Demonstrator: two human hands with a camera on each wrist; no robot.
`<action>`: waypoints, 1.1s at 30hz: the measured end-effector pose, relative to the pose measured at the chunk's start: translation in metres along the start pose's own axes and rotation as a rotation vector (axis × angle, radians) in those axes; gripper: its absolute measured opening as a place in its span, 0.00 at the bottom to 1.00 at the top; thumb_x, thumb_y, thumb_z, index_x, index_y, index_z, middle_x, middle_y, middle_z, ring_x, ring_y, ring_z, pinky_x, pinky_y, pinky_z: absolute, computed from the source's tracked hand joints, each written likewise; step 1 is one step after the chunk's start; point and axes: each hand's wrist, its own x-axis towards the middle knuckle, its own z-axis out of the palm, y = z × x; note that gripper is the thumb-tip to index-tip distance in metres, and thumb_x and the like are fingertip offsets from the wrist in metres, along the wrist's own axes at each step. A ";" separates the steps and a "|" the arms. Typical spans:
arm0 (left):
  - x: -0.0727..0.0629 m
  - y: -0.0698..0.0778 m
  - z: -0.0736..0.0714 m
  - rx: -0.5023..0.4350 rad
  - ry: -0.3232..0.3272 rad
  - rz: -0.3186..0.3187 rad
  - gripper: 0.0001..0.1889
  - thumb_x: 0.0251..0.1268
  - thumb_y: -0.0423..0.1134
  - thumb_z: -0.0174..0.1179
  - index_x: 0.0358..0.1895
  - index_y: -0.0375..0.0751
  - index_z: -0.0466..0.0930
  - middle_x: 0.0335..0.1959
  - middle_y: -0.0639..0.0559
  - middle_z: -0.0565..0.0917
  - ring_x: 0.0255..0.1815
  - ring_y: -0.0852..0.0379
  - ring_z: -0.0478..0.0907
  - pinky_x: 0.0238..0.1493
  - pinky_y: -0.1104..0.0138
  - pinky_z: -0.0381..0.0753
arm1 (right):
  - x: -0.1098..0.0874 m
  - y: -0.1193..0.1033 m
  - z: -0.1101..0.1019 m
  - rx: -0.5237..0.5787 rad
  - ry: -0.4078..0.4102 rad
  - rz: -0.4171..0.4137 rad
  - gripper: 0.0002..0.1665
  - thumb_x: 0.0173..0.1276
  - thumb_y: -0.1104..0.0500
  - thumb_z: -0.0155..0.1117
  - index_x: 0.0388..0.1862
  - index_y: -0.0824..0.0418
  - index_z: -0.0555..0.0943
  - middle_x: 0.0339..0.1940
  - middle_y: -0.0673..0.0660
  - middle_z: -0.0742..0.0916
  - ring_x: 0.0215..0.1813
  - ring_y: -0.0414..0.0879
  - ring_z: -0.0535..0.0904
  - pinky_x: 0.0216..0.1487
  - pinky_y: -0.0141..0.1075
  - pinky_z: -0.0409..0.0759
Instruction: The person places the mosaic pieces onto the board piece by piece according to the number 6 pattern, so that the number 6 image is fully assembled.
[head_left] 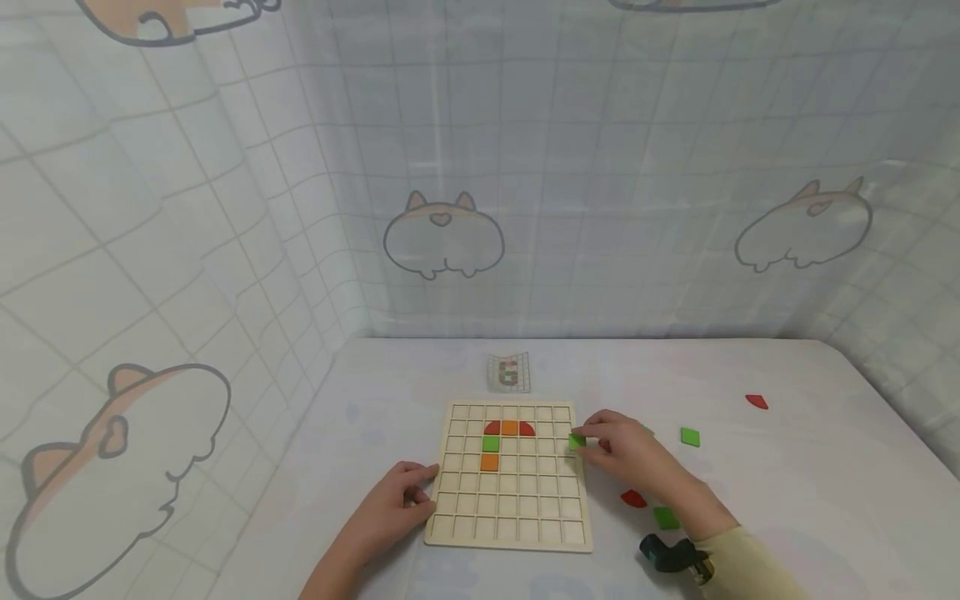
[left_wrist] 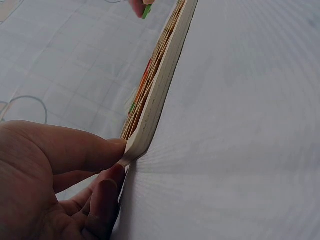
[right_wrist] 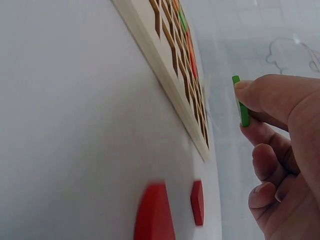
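A pale wooden grid board [head_left: 507, 505] lies on the table. Set in its cells are orange squares [head_left: 490, 462], a green square [head_left: 491, 444] and two red quarter-round pieces [head_left: 527, 429]. My right hand [head_left: 626, 446] pinches a green square tile [right_wrist: 241, 101] between thumb and fingers, over the board's right edge in the head view; its other fingers curl in. My left hand [head_left: 395, 500] rests at the board's left edge, thumb and forefinger touching the rim [left_wrist: 150, 120] a little apart from each other.
Behind the board lies a small gridded pattern card [head_left: 509, 373]. Loose tiles lie to the right: a green square [head_left: 690, 437], a red quarter-round [head_left: 757, 402], another red one [head_left: 633, 498] and a green one [head_left: 665, 517] by my right forearm. Patterned curtains [head_left: 600, 275] enclose the table.
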 end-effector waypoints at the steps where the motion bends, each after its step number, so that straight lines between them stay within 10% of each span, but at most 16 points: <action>1: 0.000 0.000 0.000 0.003 0.000 -0.001 0.29 0.57 0.34 0.70 0.64 0.36 0.76 0.52 0.49 0.74 0.39 0.56 0.74 0.36 0.69 0.74 | 0.001 -0.002 0.002 -0.012 -0.004 -0.008 0.16 0.63 0.56 0.73 0.50 0.54 0.88 0.45 0.46 0.82 0.44 0.41 0.77 0.41 0.34 0.79; 33: 0.000 -0.001 0.000 0.012 0.003 -0.003 0.29 0.57 0.35 0.70 0.64 0.37 0.77 0.51 0.51 0.73 0.39 0.57 0.74 0.35 0.69 0.74 | 0.037 -0.043 0.054 -0.010 -0.094 -0.166 0.15 0.64 0.54 0.71 0.48 0.56 0.88 0.40 0.45 0.82 0.42 0.38 0.75 0.45 0.35 0.77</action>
